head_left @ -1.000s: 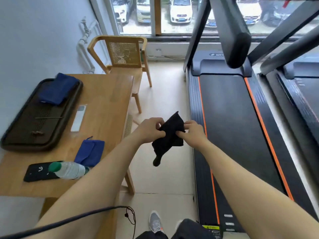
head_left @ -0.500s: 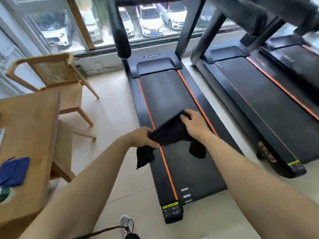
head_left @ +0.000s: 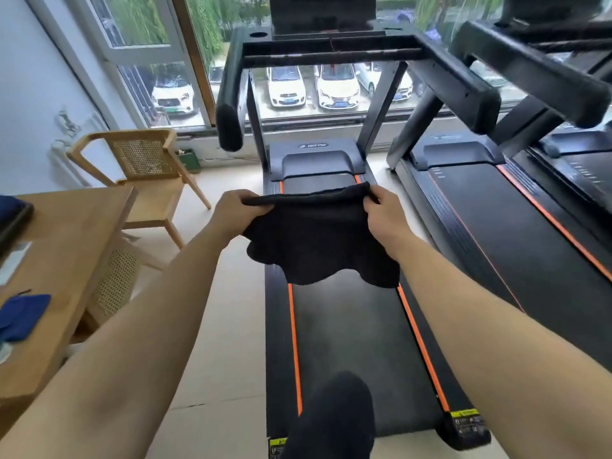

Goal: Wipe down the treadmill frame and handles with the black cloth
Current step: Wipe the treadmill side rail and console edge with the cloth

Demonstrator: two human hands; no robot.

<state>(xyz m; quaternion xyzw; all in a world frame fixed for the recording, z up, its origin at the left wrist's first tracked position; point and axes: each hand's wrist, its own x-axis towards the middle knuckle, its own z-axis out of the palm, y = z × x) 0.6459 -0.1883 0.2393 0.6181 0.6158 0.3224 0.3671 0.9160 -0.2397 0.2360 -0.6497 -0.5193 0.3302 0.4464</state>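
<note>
The black cloth (head_left: 318, 236) hangs spread out between both hands, above the belt of the black treadmill (head_left: 351, 342) with orange stripes. My left hand (head_left: 236, 212) pinches its upper left corner and my right hand (head_left: 382, 212) pinches its upper right corner. The treadmill's left handle (head_left: 228, 101) and right handle (head_left: 463, 91) reach toward me from the crossbar (head_left: 331, 49) under the console, well above and beyond the cloth. A foot in a black sock (head_left: 334, 422) rests on the rear of the belt.
A second treadmill (head_left: 516, 226) stands close on the right. To the left are a wooden table (head_left: 66, 260) with blue cloths (head_left: 20, 314) and a dark tray, and a wooden cane chair (head_left: 145, 173) by the window. Pale floor runs between table and treadmill.
The view has swung from the table side to face the treadmill head-on. The bunched cloth has been pulled open and stretched wide between both hands. A foot has come onto the belt.
</note>
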